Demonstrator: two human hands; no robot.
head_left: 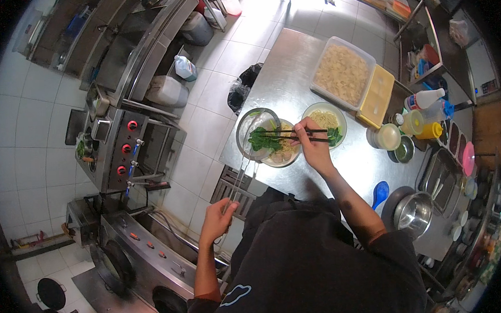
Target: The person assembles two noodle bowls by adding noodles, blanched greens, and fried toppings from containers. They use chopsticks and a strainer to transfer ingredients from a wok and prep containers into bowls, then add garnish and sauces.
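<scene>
My left hand is closed round the long wire handle of a round mesh strainer. The strainer is held over the table's left edge, and dark leafy greens lie at its right side. With my right hand I grip a pair of black chopsticks, their tips in the greens. Beneath and beside them is a bowl of noodles, partly covered by the strainer and my hand. A second bowl, holding noodles and some greens, stands just to the right, behind my right hand.
On the steel table stand a large clear tub of pale food pieces, a yellow lidded container, sauce bottles, a blue spoon and a steel bowl. A black-bagged bin and stove are at the left.
</scene>
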